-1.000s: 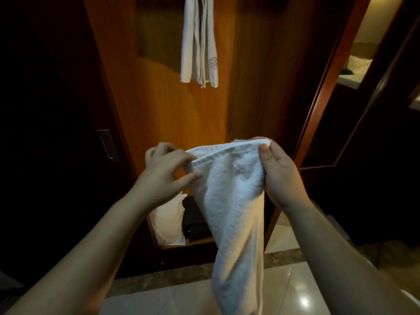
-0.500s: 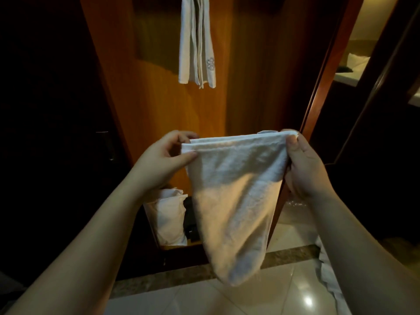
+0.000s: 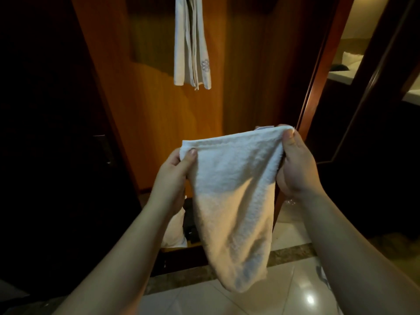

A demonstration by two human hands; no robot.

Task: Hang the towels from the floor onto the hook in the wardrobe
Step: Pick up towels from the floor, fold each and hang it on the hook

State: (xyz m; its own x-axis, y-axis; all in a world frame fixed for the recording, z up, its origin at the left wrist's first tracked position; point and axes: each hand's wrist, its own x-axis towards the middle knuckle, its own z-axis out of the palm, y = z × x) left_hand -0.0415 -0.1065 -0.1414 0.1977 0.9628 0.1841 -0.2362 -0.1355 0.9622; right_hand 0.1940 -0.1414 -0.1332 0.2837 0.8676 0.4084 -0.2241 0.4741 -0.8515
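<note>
The person stands before the open wardrobe (image 3: 159,114), holding 1 white towel (image 3: 231,201) spread between both hands in the lower middle of the head view. The left hand (image 3: 175,176) pinches the towel's top corner at 9 o'clock, thumb on the front face and fingers hidden behind the cloth. The right hand (image 3: 297,169) grasps the opposite top corner at 3 o'clock, thumb on the hem with the cloth bunched in the grip. The top edge runs fairly taut between them, and the rest hangs free above the tiled floor (image 3: 295,292).

At 12 o'clock, well above the held towel, a hanging towel (image 3: 192,46) with an embroidered mark already dangles inside the wardrobe; its hook lies beyond the top of the frame. More pale cloth (image 3: 175,233) sits low in the wardrobe, at 7 o'clock of the held towel.

The step in hand looks like straightening the towel before hanging. The next move probably calls for lifting it toward 12 o'clock and draping its top edge over the hook beside the one already there, taking care not to knock that one loose.
</note>
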